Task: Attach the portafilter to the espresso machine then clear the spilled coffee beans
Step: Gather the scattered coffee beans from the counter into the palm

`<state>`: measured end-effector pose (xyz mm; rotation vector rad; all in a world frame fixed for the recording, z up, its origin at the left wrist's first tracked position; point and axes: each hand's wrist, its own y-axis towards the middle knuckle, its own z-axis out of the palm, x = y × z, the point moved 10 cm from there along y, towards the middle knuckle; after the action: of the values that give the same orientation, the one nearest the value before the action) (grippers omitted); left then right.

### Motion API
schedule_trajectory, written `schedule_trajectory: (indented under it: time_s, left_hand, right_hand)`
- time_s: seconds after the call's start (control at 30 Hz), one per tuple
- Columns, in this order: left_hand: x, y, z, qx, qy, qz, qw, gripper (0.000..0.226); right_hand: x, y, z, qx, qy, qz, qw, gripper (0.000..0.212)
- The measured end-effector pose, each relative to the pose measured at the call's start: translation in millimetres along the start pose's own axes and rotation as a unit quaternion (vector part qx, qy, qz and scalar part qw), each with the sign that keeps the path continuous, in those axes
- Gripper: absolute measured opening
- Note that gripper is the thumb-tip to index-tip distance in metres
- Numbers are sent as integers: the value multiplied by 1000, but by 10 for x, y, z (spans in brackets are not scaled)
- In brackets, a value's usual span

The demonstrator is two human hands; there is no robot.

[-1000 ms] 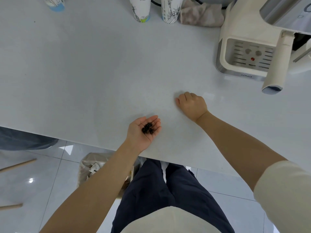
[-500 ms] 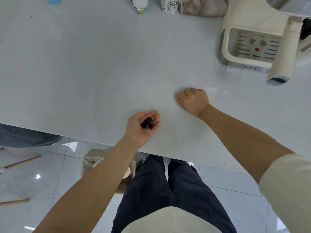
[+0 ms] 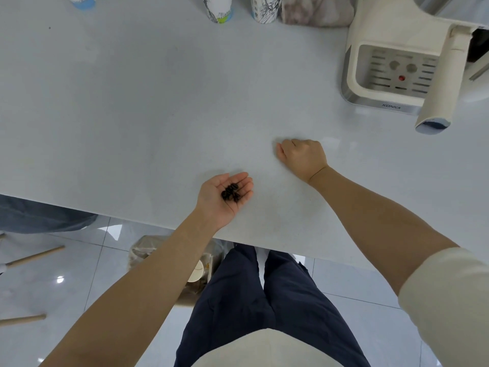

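1. The coffee beans [image 3: 231, 195] lie in a small dark pile in the cupped palm of your left hand [image 3: 223, 198], which is open, palm up, just above the near edge of the counter [image 3: 132, 102].
2. Your right hand [image 3: 303, 158] rests knuckles-up on the counter, fingers curled under in a loose fist; whether it covers a bean cannot be told. No loose beans show on the bare counter around it.
3. Judging by this, the gathering looks nearly done. Keep the left palm level and slightly cupped so the pile does not roll off the fingertips.
4. If the right hand holds a last bean, bring it over the left palm and release it low, close to the pile, so nothing bounces out.
5. A bin [image 3: 169, 260] with a paper cup in it stands on the floor under the counter edge, beside your legs; it seems the likely place to tip the beans. Move the cupped hand slowly past the edge.
6. The espresso machine [image 3: 391, 49] stands far right, with the portafilter's cream handle [image 3: 444, 86] sticking out toward you, apparently attached.
7. The machine's front strip reads "KONKA". The printing on the cups [image 3: 218, 9] at the far edge is too small to read.
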<state>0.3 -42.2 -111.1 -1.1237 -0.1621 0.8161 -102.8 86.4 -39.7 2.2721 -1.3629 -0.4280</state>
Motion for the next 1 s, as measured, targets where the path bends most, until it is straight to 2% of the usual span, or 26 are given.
schedule_trajectory:
  time_s: [0.13,0.37,0.43,0.7,0.87,0.93,1.0]
  left_hand:
    - [51,-10,131,23,7,-9,1000,41]
    - [149,-55,441,50,14,-14,999,34]
    - [182,-88,561,64,8,-13,998,28]
    - [247,-168,790,95,17,-1,995,40]
    - [267,-132,706,77,26,-2,997,38]
    - [236,-134,665,58,48,10,997,37]
    - [234,-140,635,47,24,8,999,42]
  right_hand:
    - [-25,14,-43,22,70,50,996,40]
    - [432,202,-440,22,237,4,971,38]
    - [566,231,-552,23,248,-14,968,37]
    - [686,177,-758,31,250,-9,968,38]
    - [714,124,-812,66,276,-19,959,30]
    - [667,132,-837,80,297,1,952,25]
    - [544,139,-822,101,303,35,947,22]
